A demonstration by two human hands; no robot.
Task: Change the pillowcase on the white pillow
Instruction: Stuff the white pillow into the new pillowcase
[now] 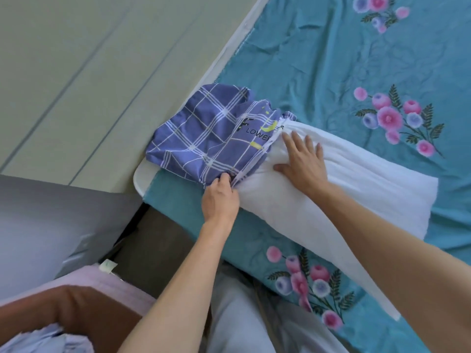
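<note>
**A:** Where does the job stand?

**B:** The long white fabric pillow (344,179) lies across the teal floral bedsheet (331,59), one end near the bed's corner. The purple plaid cotton pillowcase (204,138) is bunched over that end only — most of the pillow is bare.

**A:** And the hands?

**B:** The left hand (221,197) pinches the gathered open hem of the pillowcase on the near side, fingers curled tight on the cloth. The right hand (303,159) lies flat on the pillow just beside the hem, fingers spread and straight, pressing down and gripping nothing.

**A:** Going on or coming off?

**B:** I can't tell from this alone. Either way, the case is being worked along the pillow's end.

**A:** What does the next move need?

**B:** I'd say the flat hand should keep the pillow pinned while the other draws the hem along — and the far side of the hem likely needs a matching pull, or the cloth will skew and bind.
</note>
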